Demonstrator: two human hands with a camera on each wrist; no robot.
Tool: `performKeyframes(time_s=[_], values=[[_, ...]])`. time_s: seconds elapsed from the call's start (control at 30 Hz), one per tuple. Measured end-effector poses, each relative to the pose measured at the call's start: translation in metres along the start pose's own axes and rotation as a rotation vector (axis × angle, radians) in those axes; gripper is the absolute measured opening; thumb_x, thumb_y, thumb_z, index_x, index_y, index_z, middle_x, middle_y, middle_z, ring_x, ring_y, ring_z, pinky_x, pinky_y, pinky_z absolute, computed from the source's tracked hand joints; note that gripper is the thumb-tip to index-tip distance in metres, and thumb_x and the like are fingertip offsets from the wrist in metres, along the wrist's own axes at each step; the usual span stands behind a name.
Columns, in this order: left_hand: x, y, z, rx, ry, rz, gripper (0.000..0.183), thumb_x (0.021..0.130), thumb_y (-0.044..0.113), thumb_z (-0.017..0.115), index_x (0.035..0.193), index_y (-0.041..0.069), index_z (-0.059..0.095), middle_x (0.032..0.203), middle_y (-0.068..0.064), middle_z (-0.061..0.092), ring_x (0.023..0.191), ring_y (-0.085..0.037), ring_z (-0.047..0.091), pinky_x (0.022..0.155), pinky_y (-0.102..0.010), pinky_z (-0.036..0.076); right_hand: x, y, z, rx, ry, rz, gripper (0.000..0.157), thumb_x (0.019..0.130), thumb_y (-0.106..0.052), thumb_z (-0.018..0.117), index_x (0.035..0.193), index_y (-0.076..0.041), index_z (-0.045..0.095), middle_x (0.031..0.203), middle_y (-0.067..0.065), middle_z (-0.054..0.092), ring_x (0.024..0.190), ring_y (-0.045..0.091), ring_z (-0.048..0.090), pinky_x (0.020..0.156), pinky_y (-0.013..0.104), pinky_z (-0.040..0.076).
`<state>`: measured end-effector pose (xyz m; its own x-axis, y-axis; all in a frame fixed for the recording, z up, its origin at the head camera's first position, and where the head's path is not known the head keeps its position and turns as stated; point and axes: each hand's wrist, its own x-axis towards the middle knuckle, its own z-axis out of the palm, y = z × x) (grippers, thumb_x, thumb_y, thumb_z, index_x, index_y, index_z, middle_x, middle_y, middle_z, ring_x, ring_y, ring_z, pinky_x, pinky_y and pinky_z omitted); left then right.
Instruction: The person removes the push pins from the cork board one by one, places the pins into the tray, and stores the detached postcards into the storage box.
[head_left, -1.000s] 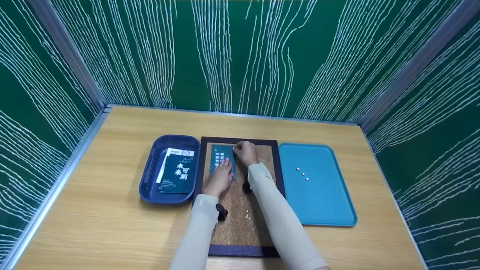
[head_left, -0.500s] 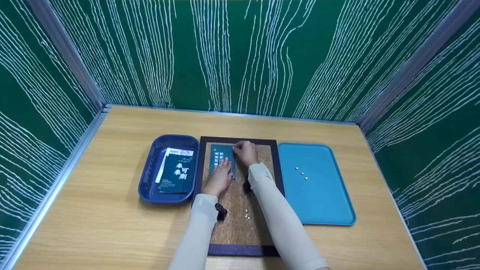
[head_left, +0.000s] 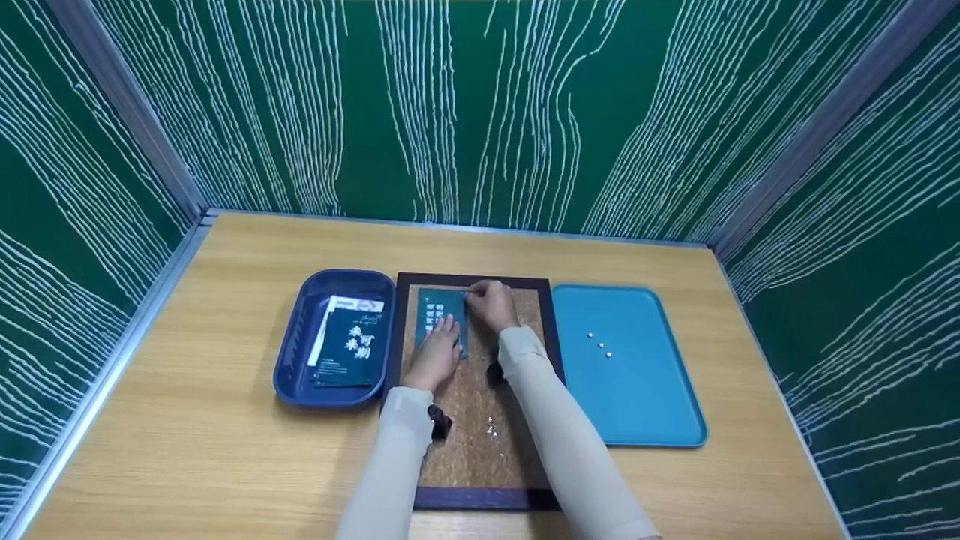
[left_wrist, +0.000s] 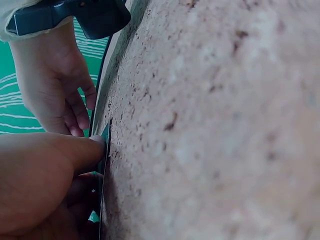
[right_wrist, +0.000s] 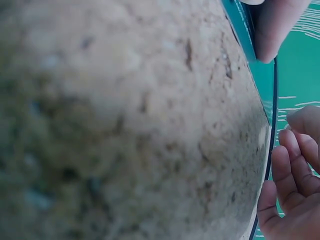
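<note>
A dark green card (head_left: 430,309) with white characters lies on the framed cork board (head_left: 461,465), near its top left corner. My left hand (head_left: 435,360) rests on the lower part of the card with fingers extended. In the left wrist view, the thumb of that hand (left_wrist: 40,175) lies at the card's edge. My right hand (head_left: 493,306) is at the card's top right corner, thumb and fingertips pinching a small pushpin, mostly hidden by the fingers. The right wrist view has its other fingers (right_wrist: 287,175) loosely bent. A tiny pale dot shows at the card's top left corner.
Left of the board stands a dark blue basket (head_left: 289,379) holding more green cards (head_left: 349,349). A turquoise tray (head_left: 649,405) with three small pins (head_left: 601,345) lies to the right. Several small shiny bits (head_left: 491,429) sit on the lower cork. Green patterned walls surround the table (head_left: 180,427).
The scene has drifted slightly left in the head view. Both hands keep their places on the card, the right one still at its top right corner.
</note>
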<state>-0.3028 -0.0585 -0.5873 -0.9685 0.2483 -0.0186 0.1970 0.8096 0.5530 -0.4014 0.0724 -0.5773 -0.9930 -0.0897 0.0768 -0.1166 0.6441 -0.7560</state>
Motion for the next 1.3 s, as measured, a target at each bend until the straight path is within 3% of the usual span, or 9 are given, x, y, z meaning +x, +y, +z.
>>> performKeyframes(time_s=[0.4, 0.9, 1.3], values=[[-0.002, 0.001, -0.002, -0.009, 0.005, 0.013, 0.046, 0.101, 0.012, 0.051, 0.142, -0.008, 0.043, 0.152, -0.022, 0.033, 0.142, -0.034, 0.025, 0.115, -0.048, 0.021, -0.006, -0.002, -0.012, 0.037, -0.005, -0.048, 0.012, 0.093, -0.008, 0.065, 0.098, -0.001, 0.074, 0.090, 0.008, 0.071, 0.078, 0.018, 0.065, 0.070, 0.032, 0.055], [-0.003, 0.003, -0.002, -0.036, -0.012, -0.002, 0.047, 0.102, 0.014, 0.050, 0.144, -0.005, 0.041, 0.154, -0.019, 0.029, 0.144, -0.033, 0.021, 0.116, -0.046, 0.018, -0.015, -0.005, -0.042, 0.096, -0.035, 0.043, 0.013, 0.094, -0.012, 0.065, 0.102, -0.006, 0.073, 0.094, 0.003, 0.069, 0.084, 0.017, 0.064, 0.075, 0.032, 0.055], [-0.006, 0.003, -0.002, -0.023, -0.027, -0.018, 0.048, 0.103, 0.016, 0.047, 0.147, -0.002, 0.037, 0.156, -0.016, 0.026, 0.145, -0.030, 0.018, 0.117, -0.045, 0.015, -0.023, 0.008, -0.066, 0.068, 0.008, -0.033, 0.015, 0.093, -0.012, 0.065, 0.101, -0.003, 0.074, 0.093, 0.007, 0.070, 0.082, 0.019, 0.063, 0.071, 0.034, 0.054]])
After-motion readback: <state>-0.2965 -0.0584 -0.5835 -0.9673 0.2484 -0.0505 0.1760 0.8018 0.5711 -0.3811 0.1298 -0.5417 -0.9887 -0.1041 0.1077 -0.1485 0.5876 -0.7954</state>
